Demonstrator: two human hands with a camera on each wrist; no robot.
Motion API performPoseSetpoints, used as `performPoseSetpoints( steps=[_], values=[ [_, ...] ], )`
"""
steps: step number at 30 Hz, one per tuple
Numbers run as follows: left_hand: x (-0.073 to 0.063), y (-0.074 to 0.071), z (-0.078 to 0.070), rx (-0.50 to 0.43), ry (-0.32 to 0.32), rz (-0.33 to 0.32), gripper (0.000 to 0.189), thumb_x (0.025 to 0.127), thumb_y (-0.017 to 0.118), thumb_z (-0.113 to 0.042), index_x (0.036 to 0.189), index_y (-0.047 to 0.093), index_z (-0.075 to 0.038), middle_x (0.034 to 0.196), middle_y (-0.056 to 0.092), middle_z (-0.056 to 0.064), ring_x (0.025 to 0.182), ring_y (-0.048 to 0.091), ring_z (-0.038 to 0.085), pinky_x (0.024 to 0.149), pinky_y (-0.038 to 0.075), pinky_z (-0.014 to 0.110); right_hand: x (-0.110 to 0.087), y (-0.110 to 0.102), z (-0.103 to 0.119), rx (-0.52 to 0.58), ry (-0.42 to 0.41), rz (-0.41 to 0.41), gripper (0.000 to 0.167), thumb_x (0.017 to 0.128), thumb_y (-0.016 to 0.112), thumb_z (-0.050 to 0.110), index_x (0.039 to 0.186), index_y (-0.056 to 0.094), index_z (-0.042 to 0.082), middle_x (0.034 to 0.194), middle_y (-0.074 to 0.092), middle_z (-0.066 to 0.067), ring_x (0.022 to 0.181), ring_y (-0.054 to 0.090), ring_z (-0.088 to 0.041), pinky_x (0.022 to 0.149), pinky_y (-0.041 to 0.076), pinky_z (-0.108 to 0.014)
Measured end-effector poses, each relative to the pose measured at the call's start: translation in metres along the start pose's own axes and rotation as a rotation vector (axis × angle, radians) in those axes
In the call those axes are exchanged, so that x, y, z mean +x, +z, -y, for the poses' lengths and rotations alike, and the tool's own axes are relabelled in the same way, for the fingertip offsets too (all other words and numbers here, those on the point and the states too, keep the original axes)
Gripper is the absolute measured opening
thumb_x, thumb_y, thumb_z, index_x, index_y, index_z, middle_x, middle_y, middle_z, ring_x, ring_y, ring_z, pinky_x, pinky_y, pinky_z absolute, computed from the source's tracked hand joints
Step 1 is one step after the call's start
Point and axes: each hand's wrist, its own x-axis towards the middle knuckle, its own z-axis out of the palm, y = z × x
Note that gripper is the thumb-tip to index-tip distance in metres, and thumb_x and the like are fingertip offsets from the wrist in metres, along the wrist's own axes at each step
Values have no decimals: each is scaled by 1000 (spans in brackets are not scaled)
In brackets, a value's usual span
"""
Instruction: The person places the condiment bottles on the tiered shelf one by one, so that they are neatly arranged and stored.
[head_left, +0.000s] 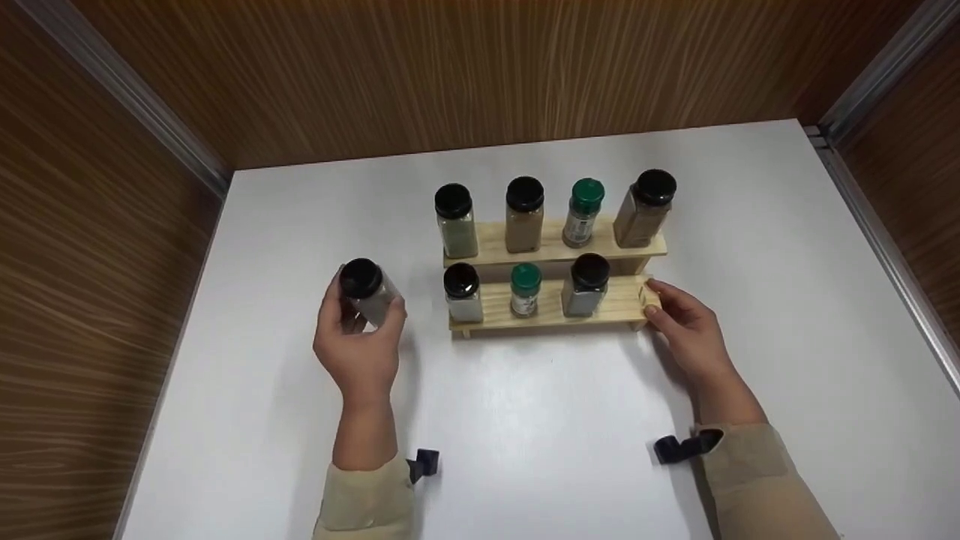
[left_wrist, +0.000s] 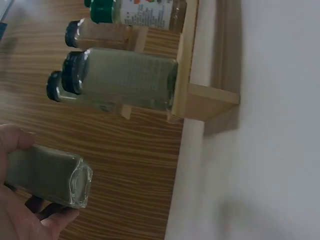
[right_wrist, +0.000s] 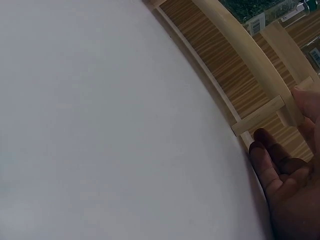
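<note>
My left hand (head_left: 356, 364) holds a glass spice jar (head_left: 371, 304) with a black cap, raised left of a two-tier wooden spice rack (head_left: 621, 298). Thumb and fingers wrap the jar's sides, and its clear base faces the left wrist camera. At the rack's other side, my right hand (head_left: 697, 334) pinches the right end of the lower shelf, thumb on the near side. In the right wrist view some fingers (right_wrist: 265, 165) curl beside the rack's leg (right_wrist: 257, 116). Black-capped jars (head_left: 460, 232) and a green-capped jar (head_left: 579, 225) stand on the upper shelf.
The lower shelf carries a black-capped jar (head_left: 465, 306) at left, a smaller green-capped jar (head_left: 524, 301) in the middle and a dark-filled jar (head_left: 583, 296) at right. Everything stands on a white table (head_left: 540, 442), with wood-grain panels (head_left: 450, 75) behind and at both sides.
</note>
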Motion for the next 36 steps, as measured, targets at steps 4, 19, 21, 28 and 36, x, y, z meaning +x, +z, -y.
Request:
performPoseSetpoints(
  steps=[4,19,21,28,36],
  values=[
    [1,2,-19,-45,66,11,66,77,83,11,141,65,2,129,71,13,114,68,27,93,57,31,0,2,0,-12,4,0,43,102,67,-4,144,58,-8,111,68,8,99,61,-7,79,56,-18],
    [-7,24,-81,-51,345,150,68,73,91,3,137,67,3,128,74,6,112,71,24,73,64,36,2,5,-5,-58,-69,50,81,85,77,-21,157,45,-3,122,64,-19,104,64,-9,87,55,-16],
    [-10,32,-85,-60,354,175,68,73,92,1,137,67,3,129,74,7,114,70,23,71,64,38,2,5,-4,-77,-64,56,84,85,77,-20,159,42,-3,125,62,-26,105,64,-7,87,54,-16],
    [-28,65,-100,-104,422,268,67,74,93,-2,134,66,6,116,75,12,100,72,23,69,63,31,1,5,-3,-102,-31,68,80,88,78,-14,159,43,-3,130,59,-31,106,61,-6,88,53,-14],
    [-46,97,-107,-71,519,348,66,75,96,-9,132,67,5,122,75,15,107,72,20,79,61,30,0,9,-5,-157,-35,73,80,89,80,-9,160,44,0,130,62,-28,108,62,-7,89,53,-14]
  ],
)
